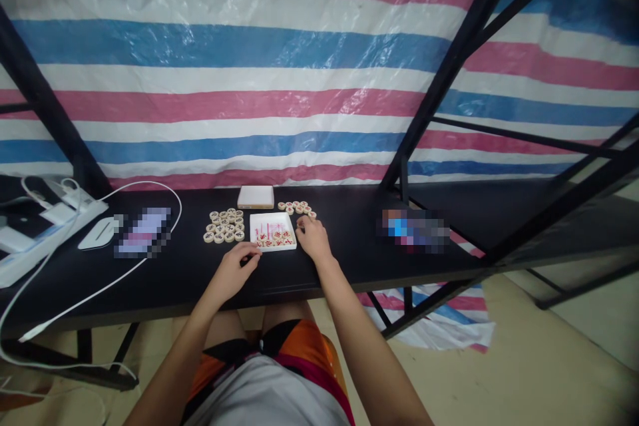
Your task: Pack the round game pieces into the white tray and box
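A shallow white box (273,218) sits on the black table, with several round xiangqi pieces (277,237) bearing red characters lined up along its near side. My left hand (238,271) is closed at the box's near left corner, thumb and fingertips against its edge. Beside the right wall, my right hand (313,237) has its fingers curled in; whatever is between them is hidden. Left of the box, xiangqi pieces with black characters (224,226) lie in rows. More red-character pieces (294,206) lie just beyond my right hand.
Behind the box lies a white box lid (255,196). A blurred phone-like object (144,231), a white cable (114,283) and a power strip (54,229) occupy the left. Another blurred object (412,231) lies right, near a black metal frame (434,106). Striped sheeting (249,106) hangs behind.
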